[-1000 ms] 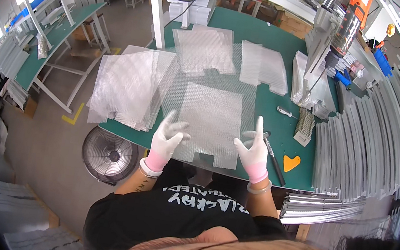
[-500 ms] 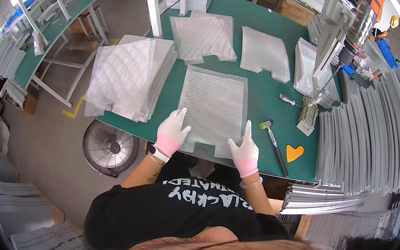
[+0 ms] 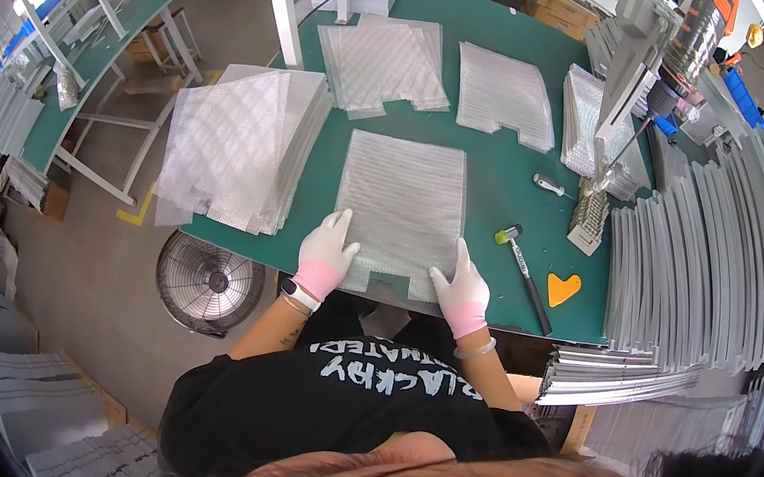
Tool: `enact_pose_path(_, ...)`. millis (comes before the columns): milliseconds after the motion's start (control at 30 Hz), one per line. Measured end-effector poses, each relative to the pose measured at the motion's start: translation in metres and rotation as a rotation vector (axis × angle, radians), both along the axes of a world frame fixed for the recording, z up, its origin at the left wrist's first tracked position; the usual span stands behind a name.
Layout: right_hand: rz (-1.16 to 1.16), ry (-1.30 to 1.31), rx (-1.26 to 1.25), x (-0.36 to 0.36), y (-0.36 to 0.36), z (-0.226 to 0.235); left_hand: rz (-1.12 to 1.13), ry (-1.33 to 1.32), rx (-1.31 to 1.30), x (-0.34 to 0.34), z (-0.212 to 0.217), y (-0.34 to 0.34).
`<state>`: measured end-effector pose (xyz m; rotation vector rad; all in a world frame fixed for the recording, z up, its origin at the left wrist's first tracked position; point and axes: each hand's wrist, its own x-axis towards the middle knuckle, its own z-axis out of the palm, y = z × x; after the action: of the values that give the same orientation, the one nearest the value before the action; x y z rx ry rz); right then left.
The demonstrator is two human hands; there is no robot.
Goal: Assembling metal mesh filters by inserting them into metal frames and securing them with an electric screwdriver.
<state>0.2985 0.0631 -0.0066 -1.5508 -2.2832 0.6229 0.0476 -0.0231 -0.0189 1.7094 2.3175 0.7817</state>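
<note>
Mesh sheet lies flat at the tabletop's near edge. My left hand and right hand, both open-palmed, press its near corners, squaring it up. Next, I reckon, needs an even slide without creasing.

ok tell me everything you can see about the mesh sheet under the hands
The mesh sheet is a pale, see-through, finely gridded panel, roughly rectangular with a notch cut in its near edge. It lies flat on the green table, near the front edge. The gloved left hand and right hand press its near corners.
</note>
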Motion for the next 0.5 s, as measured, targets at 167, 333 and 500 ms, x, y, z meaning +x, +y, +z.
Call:
enact_pose_path(167,0.014,-0.035,0.015,0.0,0.002,-0.001,-0.01,0.006,0.067,0.001,-0.003,-0.003)
enact_pose_path(333,0.021,-0.059,0.013,0.0,0.005,-0.001,-0.025,-0.008,0.071,-0.004,-0.006,-0.002)
enact_pose_path(500,0.151,-0.214,0.004,-0.001,0.016,0.01,-0.034,-0.018,0.045,-0.01,-0.008,-0.002)
